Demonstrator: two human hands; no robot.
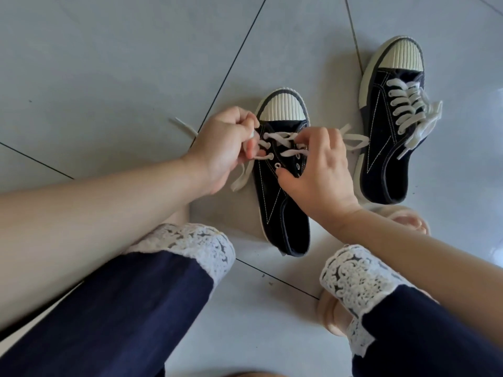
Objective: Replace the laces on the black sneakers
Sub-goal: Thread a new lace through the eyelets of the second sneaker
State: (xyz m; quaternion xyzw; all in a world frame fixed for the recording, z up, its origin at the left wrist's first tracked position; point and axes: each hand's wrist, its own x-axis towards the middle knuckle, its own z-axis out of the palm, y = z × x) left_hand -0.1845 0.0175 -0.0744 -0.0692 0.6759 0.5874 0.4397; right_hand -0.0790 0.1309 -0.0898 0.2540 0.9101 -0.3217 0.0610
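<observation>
Navy lace-cuffed trouser legs [122, 308] flanked the half-laced black sneaker [283, 208] on the floor [109, 77], its toe pointing away. The left hand [220, 148] pinched the white lace [275, 136] at the sneaker's left side, and the right hand [318, 170] pinched it opposite. The empty eyelets [278, 165] lay nearer the person, beside the right thumb.

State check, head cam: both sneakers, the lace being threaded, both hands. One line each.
near sneaker: partly laced, eyelets nearest the ankle empty.
far sneaker: laced through all rows.
lace: threaded through the toe-end rows, ends trailing either side.
left hand: fingers pinch the lace.
right hand: fingers pinch the lace.
</observation>
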